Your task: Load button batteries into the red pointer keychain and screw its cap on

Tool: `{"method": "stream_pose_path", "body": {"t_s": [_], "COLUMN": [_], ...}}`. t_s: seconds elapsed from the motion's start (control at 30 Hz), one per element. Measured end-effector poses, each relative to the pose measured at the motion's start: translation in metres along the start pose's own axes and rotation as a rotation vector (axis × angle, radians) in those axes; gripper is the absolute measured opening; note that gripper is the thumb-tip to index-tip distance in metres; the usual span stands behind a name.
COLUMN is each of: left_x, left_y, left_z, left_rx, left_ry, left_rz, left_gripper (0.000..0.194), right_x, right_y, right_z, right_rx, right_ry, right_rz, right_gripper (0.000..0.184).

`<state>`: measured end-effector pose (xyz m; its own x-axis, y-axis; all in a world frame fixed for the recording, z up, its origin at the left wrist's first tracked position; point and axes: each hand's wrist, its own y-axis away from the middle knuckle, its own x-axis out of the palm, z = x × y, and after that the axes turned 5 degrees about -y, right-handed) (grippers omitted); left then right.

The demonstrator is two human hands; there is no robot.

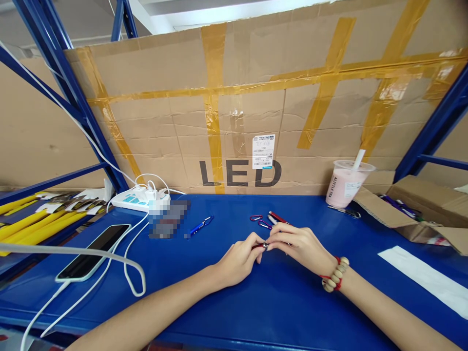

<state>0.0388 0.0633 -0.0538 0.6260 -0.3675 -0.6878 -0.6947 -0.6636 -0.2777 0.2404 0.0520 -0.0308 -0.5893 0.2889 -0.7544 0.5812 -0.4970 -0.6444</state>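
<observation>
My left hand (238, 262) is closed around a slim red tube (259, 246) with a silver end, above the middle of the blue tabletop (226, 321). At that silver end the fingertips of my right hand (292, 243) are pinched together, mostly hiding it. Just beyond my right fingers lie a red tube (278, 217) and a silver piece, partly covered by the hand. Beside them are a red carabiner (256, 218) and a dark blue carabiner (264, 224). Further left rests a blue tube (198, 228) with a blue carabiner at its end.
A pink drink cup (347, 187) with a straw stands at the back right, near an open cardboard box (420, 214) and a white strip (426, 278). On the left are a phone (94, 253), a power strip (141, 200) and loose white cables. A large cardboard sheet (164, 131) closes the back.
</observation>
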Motion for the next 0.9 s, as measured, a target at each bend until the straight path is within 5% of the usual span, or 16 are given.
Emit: {"method": "stream_pose_path", "body": {"t_s": [0.9], "left_x": [-0.0005], "left_y": [-0.0013], "left_z": [-0.0075], "left_rx": [-0.054], "left_ry": [-0.156], "left_rz": [-0.08], "left_gripper": [0.013], "right_x": [-0.0023], "right_y": [-0.0005], "right_z": [-0.0003], "right_rx": [0.239], "right_ry": [-0.221], "right_rz": [0.041], "right_gripper": [0.023]}}
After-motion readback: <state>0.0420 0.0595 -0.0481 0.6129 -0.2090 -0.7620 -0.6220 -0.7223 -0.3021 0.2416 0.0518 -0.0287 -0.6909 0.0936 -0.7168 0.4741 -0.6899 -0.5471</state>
